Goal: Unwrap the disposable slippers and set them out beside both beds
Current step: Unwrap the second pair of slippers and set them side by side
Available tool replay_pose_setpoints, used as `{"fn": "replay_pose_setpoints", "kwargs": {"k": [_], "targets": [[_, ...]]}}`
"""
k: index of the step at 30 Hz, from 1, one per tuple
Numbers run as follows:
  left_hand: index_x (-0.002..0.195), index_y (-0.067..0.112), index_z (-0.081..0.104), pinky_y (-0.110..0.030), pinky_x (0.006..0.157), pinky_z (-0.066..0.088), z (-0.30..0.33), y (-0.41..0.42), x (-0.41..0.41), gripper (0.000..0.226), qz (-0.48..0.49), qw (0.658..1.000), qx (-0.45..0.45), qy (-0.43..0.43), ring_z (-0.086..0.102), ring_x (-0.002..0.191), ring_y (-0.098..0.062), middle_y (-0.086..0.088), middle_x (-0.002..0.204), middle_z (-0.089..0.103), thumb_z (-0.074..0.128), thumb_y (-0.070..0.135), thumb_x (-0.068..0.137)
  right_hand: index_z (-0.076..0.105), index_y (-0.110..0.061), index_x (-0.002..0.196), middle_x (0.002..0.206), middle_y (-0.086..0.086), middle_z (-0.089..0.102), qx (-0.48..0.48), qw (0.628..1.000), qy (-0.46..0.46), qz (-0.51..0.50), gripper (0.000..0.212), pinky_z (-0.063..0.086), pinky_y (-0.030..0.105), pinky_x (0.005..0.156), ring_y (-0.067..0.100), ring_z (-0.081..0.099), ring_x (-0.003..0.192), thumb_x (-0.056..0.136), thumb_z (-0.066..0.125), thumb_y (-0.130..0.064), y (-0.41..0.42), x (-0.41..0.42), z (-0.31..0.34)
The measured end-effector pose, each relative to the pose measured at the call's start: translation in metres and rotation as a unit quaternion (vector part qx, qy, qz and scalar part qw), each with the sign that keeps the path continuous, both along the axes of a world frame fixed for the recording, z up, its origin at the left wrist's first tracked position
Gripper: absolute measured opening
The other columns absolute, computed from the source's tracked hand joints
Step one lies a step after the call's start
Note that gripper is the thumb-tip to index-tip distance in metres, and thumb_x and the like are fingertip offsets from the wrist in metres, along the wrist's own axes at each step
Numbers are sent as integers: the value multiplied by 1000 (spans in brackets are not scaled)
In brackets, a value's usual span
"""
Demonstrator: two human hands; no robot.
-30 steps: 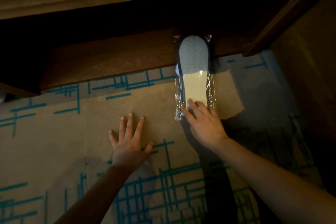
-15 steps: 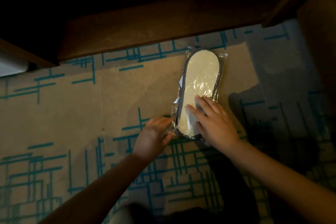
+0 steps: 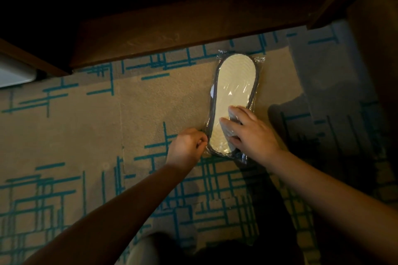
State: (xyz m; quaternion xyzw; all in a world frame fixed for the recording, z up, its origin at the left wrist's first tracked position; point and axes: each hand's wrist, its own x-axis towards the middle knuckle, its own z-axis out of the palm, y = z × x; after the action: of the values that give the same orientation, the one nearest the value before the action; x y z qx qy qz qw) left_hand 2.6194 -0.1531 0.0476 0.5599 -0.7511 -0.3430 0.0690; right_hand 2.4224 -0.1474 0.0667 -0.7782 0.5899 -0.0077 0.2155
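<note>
A pair of disposable slippers [image 3: 234, 84], pale sole up with a dark rim, lies flat on the carpet inside a clear plastic wrapper [image 3: 257, 64]. My right hand [image 3: 252, 133] rests on the near end of the pack, and its fingertips look tucked under the plastic. My left hand [image 3: 187, 146] pinches the wrapper's near left edge with closed fingers. The toe end of the pack points toward the wooden furniture base.
Dark wooden furniture [image 3: 172, 28] spans the top, with a dark recess above it and a wooden post [image 3: 336, 2] at the right. A white object [image 3: 15, 73] shows at the left edge. Beige carpet with teal lines [image 3: 75, 135] covers the floor.
The wrapped slippers were pulled out from under the wooden base toward me. My left hand left the carpet and took the wrapper's edge. My right fingers now look slipped under the plastic.
</note>
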Motion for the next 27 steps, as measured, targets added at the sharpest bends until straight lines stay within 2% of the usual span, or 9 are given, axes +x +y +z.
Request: {"fn": "replay_pose_setpoints", "kwargs": {"k": [3,7,10,18,21,22,24,25,27], "targets": [[83,15,68,-21,70,38,1,6,3,9,-10,995,-94,9,49,82,-13,-3,85,57,62,19,80,46,-25,135,149,6,32,16,1000,-1,1,54,43,38,99,24,23,139,83,61,-24,-2,-3,3],[84,16,69,-19,71,38,5,8,12,11,-104,975,-196,29,48,85,-11,-4,85,63,59,21,81,50,-24,130,138,7,41,22,1000,0,15,52,50,40,89,24,35,129,80,66,-24,-4,-4,5],[86,18,65,-26,68,49,0,21,23,10,-204,959,-198,11,55,82,-13,-2,86,65,57,23,83,53,-24,127,135,7,41,22,1000,-4,5,49,50,42,87,25,36,126,79,65,-23,-8,-5,4],[88,19,65,-33,65,53,-15,32,49,14,-290,940,-180,-3,58,79,-17,-1,86,67,54,27,87,52,-24,129,144,8,39,4,999,-17,35,52,48,42,91,28,33,134,79,67,-23,-11,-10,-9],[100,19,63,-34,69,52,-17,36,59,20,-320,924,-210,-7,60,81,-19,-1,91,69,50,29,89,50,-23,132,148,8,36,-3,999,-22,44,53,45,42,96,27,29,139,81,66,-21,-11,-15,-10],[106,19,60,-34,74,52,-15,38,61,24,-276,939,-203,3,59,86,-18,-3,96,68,48,30,89,50,-23,133,149,8,35,-3,999,-22,47,53,44,42,97,27,28,140,82,65,-21,-11,-16,-10],[119,19,49,-33,83,50,-2,34,56,36,-50,990,-119,49,56,96,-15,-6,106,64,48,33,86,49,-23,134,151,8,33,1,998,-27,50,53,44,43,98,27,26,141,83,64,-20,-11,-17,-10],[124,19,44,-31,85,49,8,28,47,41,98,990,-45,90,55,98,-13,-5,109,61,48,32,86,49,-23,134,151,8,33,1,998,-31,51,53,43,43,99,27,25,142,84,64,-19,-10,-17,-11],[129,15,41,-26,82,45,21,8,28,41,283,937,123,165,54,93,-10,1,104,58,49,25,89,48,-23,135,153,7,30,5,998,-39,56,52,41,44,102,26,22,143,85,62,-17,-10,-15,-11]]}}
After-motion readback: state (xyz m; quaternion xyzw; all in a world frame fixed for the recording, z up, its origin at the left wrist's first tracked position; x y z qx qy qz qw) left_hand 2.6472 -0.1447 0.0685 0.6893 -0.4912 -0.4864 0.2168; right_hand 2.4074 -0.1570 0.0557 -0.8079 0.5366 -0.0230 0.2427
